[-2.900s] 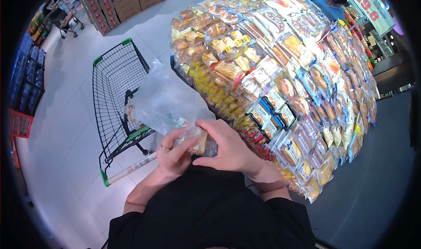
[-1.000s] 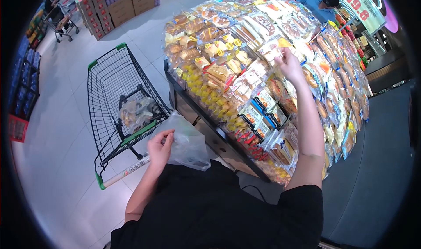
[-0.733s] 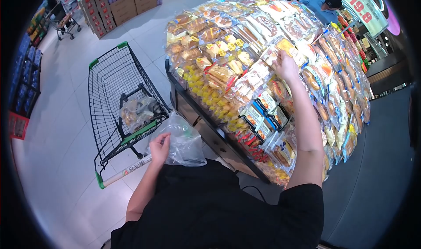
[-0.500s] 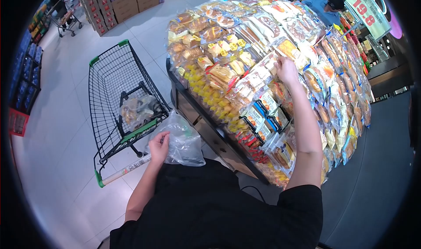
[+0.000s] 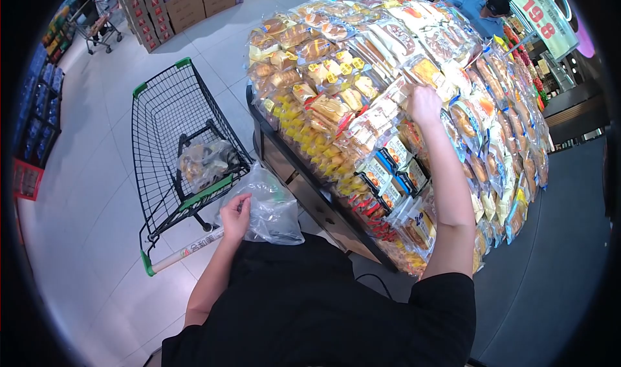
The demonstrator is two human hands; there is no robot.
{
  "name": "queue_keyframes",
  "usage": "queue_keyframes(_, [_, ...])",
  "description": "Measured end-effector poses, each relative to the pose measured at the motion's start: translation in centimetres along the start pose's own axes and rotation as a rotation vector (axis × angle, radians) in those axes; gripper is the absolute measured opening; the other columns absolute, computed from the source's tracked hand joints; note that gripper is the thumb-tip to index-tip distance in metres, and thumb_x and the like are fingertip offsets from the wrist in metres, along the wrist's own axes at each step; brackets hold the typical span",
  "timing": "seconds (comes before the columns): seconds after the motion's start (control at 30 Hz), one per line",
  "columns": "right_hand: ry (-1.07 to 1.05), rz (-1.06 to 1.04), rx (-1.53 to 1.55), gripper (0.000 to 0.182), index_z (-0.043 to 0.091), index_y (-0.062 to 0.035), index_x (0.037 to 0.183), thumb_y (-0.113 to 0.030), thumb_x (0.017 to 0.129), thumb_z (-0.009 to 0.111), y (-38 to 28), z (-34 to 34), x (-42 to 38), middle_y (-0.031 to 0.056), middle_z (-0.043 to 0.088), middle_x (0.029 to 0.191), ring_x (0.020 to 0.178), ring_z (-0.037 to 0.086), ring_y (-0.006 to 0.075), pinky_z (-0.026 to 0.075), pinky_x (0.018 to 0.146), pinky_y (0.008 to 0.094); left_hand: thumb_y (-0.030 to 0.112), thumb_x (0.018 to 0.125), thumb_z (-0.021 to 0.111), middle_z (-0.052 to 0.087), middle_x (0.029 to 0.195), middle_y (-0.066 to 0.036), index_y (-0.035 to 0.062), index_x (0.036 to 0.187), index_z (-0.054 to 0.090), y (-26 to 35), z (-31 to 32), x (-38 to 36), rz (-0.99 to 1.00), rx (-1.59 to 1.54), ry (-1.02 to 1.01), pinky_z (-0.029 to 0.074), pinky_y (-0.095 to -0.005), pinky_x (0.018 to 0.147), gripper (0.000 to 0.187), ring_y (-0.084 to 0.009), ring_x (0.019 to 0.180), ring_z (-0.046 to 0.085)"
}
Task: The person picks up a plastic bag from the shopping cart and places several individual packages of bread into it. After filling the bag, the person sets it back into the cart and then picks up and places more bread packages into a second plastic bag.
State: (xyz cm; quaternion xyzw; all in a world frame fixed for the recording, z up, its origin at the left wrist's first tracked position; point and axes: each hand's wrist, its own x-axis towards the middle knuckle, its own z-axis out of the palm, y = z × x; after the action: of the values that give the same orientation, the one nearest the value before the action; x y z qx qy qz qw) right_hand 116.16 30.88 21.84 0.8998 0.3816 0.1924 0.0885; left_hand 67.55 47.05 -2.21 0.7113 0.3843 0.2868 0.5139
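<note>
My left hand [image 5: 235,216] is closed on the top of a clear plastic bag [image 5: 266,210], which hangs beside the cart handle. My right hand [image 5: 424,104] reaches over a large display of packaged breads [image 5: 323,111]; its fingers are closed down at the wrapped packs near the middle, and what they grip, if anything, is hidden. Just beyond these fingers lies a pack with a yellow label [image 5: 427,71]. Black-and-white packs [image 5: 393,166] lie nearer to me, left of my right forearm.
A shopping cart [image 5: 178,134] with a filled plastic bag [image 5: 206,164] stands at the left. The display's dark edge [image 5: 310,189] runs beside it. Cartons [image 5: 184,8] are stacked behind. A person in blue [image 5: 475,14] is at the far side, near a price sign [image 5: 542,18].
My right hand has shifted very slightly at the packs, its fingers turned further down. My left hand and the plastic bag look unmoved.
</note>
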Motion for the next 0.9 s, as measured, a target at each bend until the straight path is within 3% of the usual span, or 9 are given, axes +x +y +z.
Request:
queue_keyframes(0.23, [0.069,-0.097,0.090,0.039,0.071,-0.0106,0.116,-0.006,0.078,0.064,-1.7,-2.5,-1.5,0.0090,0.067,0.120,0.107,0.064,0.0318,0.055,0.087,0.0405,0.008,0.091,0.068,0.072,0.082,-0.010,0.0007,0.102,0.074,-0.3,0.0,0.0,0.005,-0.005,0.001,0.048,-0.0255,0.061,0.014,-0.0087,0.063,0.058])
queue_keyframes(0.3, [-0.235,-0.375,0.297,0.058,0.061,-0.0113,0.130,-0.007,0.073,0.070,-2.5,-3.6,-2.1,0.0094,0.061,0.135,0.115,0.061,0.0328,0.054,0.092,0.0396,0.008,0.091,0.068,0.072,0.082,-0.009,0.0007,0.102,0.074,-0.1,0.0,0.0,-0.001,-0.007,-0.002,0.048,-0.0253,0.061,0.014,-0.0085,0.062,0.057])
queue_keyframes(0.33, [-0.236,-0.372,0.297,0.058,0.061,-0.0113,0.130,-0.007,0.073,0.070,-3.1,-3.7,-2.7,0.0094,0.061,0.135,0.115,0.061,0.0328,0.054,0.092,0.0396,0.007,0.091,0.068,0.072,0.082,-0.009,0.0007,0.102,0.074,-0.1,0.0,0.0,-0.005,-0.008,-0.005,0.048,-0.0252,0.060,0.014,-0.0083,0.062,0.057])
queue_keyframes(0.4, [-0.371,-0.487,0.276,0.076,0.049,-0.0122,0.142,-0.002,0.069,0.069,-4.3,-3.9,-3.5,0.0096,0.052,0.145,0.126,0.057,0.0267,0.052,0.097,0.0366,0.007,0.092,0.067,0.070,0.080,-0.004,0.0004,0.103,0.073,0.0,0.0,0.1,-0.003,-0.008,-0.017,0.047,-0.0235,0.062,0.014,-0.0063,0.064,0.056])
queue_keyframes(0.5, [-0.489,-0.529,0.222,0.086,0.041,-0.0132,0.147,-0.002,0.067,0.072,-5.0,-4.1,-3.2,0.0092,0.047,0.149,0.125,0.057,0.0270,0.052,0.097,0.0376,0.007,0.094,0.065,0.069,0.079,0.001,0.0002,0.104,0.073,0.2,0.0,0.2,-0.008,-0.008,-0.031,0.046,-0.0218,0.064,0.015,-0.0043,0.067,0.054])
queue_keyframes(0.57, [-0.497,-0.534,0.165,0.083,0.044,-0.0126,0.144,-0.002,0.067,0.073,-5.6,-4.2,-3.2,0.0091,0.050,0.146,0.123,0.058,0.0272,0.052,0.096,0.0384,0.007,0.094,0.065,0.069,0.080,0.001,0.0003,0.104,0.073,0.2,0.0,0.2,-0.014,-0.011,-0.036,0.046,-0.0217,0.064,0.015,-0.0043,0.067,0.054])
queue_keyframes(0.63, [-0.506,-0.540,0.106,0.081,0.047,-0.0120,0.142,-0.001,0.067,0.073,-5.7,-4.1,-3.2,0.0090,0.053,0.143,0.121,0.059,0.0274,0.053,0.094,0.0392,0.007,0.091,0.067,0.072,0.080,-0.008,0.0011,0.102,0.074,0.1,0.2,0.3,0.038,-0.022,0.001,0.048,-0.0249,0.060,0.014,-0.0073,0.062,0.057])
queue_keyframes(0.73, [-0.531,-0.555,0.095,0.076,0.051,-0.0107,0.137,-0.001,0.065,0.073,-5.6,-3.7,-3.0,0.0092,0.058,0.135,0.117,0.061,0.0292,0.053,0.091,0.0411,0.007,0.091,0.067,0.072,0.080,-0.008,0.0012,0.101,0.074,0.0,0.2,0.3,0.033,-0.015,0.009,0.048,-0.0251,0.060,0.014,-0.0076,0.062,0.057])
queue_keyframes(0.9, [-0.440,-0.641,0.315,0.076,0.053,-0.0114,0.132,0.001,0.060,0.076,-4.3,-2.6,-2.9,0.0095,0.061,0.125,0.116,0.059,0.0334,0.052,0.093,0.0418,0.007,0.091,0.067,0.072,0.079,-0.008,0.0011,0.100,0.074,0.1,0.1,0.2,0.034,0.009,0.012,0.048,-0.0254,0.060,0.013,-0.0079,0.062,0.057])
